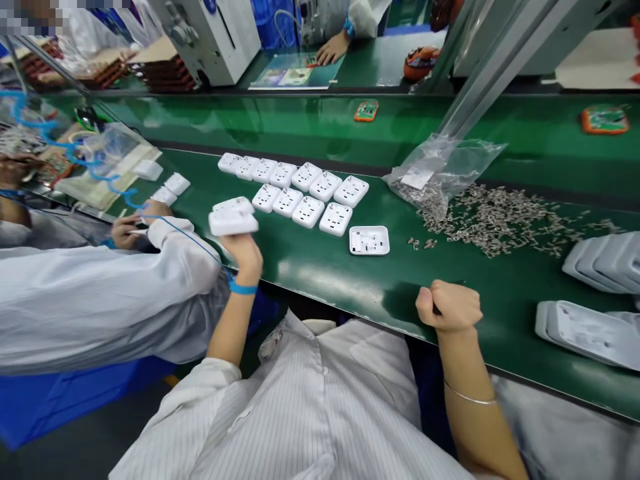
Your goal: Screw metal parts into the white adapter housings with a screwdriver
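My left hand (245,255), with a blue band at the wrist, is raised over the bench's left part and closed on a white plastic socket housing (233,223). A second white housing (233,204) shows just behind it; whether the two touch is hard to tell. My right hand (453,305) is curled into a fist near the front edge, and its inside is hidden. Between my hands a single open housing (369,241) lies hollow side up. Beyond it, two rows of white socket housings (307,211) stand with slots showing. Small metal clips (495,217) lie heaped at the right.
A clear plastic bag (440,170) of clips lies against the heap. Stacked white housings (600,263) stand at far right. At left, a co-worker's hands (133,227) work close by, with a coiled blue cord (100,175). Circuit boards (367,111) lie on the green strip behind.
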Action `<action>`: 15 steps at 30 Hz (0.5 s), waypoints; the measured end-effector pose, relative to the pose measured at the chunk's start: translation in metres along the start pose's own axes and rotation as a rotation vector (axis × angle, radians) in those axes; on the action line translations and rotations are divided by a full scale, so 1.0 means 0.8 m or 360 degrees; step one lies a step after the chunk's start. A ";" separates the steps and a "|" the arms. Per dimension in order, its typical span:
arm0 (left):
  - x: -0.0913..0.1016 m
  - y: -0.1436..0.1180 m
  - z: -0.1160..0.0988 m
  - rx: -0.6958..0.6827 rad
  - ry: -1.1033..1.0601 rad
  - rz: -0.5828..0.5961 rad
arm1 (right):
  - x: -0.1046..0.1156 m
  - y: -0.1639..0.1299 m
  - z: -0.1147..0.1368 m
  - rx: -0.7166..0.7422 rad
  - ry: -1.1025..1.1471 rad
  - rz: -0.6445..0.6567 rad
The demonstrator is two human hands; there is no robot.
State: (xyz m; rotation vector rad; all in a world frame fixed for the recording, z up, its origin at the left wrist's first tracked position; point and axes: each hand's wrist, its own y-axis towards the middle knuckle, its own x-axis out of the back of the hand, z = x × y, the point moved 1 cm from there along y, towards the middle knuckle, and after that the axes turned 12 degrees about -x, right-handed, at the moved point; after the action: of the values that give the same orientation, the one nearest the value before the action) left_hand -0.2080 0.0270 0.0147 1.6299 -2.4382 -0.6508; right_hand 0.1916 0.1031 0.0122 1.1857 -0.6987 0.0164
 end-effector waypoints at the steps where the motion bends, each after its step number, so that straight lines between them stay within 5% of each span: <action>1: 0.002 0.033 0.012 0.0000 -0.0023 -0.0140 | -0.002 0.000 0.000 0.0003 0.0027 0.0018; 4: -0.005 0.109 0.049 0.0083 -0.0060 -0.0313 | -0.006 0.002 0.003 0.0019 0.0102 0.0070; 8: -0.018 0.155 0.083 0.0236 -0.0062 -0.0249 | -0.008 0.005 0.007 0.0006 0.0130 0.0102; 12: -0.021 0.156 0.080 0.0350 -0.0061 -0.0044 | -0.008 0.005 0.007 -0.0013 0.0144 0.0121; 15: -0.026 0.126 0.053 0.0278 -0.0031 0.0220 | -0.008 0.005 0.008 -0.0023 0.0169 0.0130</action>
State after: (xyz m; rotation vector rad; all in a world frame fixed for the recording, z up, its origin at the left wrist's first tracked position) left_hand -0.2991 0.0899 0.0220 1.4996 -2.6588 -0.4468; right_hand 0.1816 0.1018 0.0137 1.1338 -0.6520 0.1416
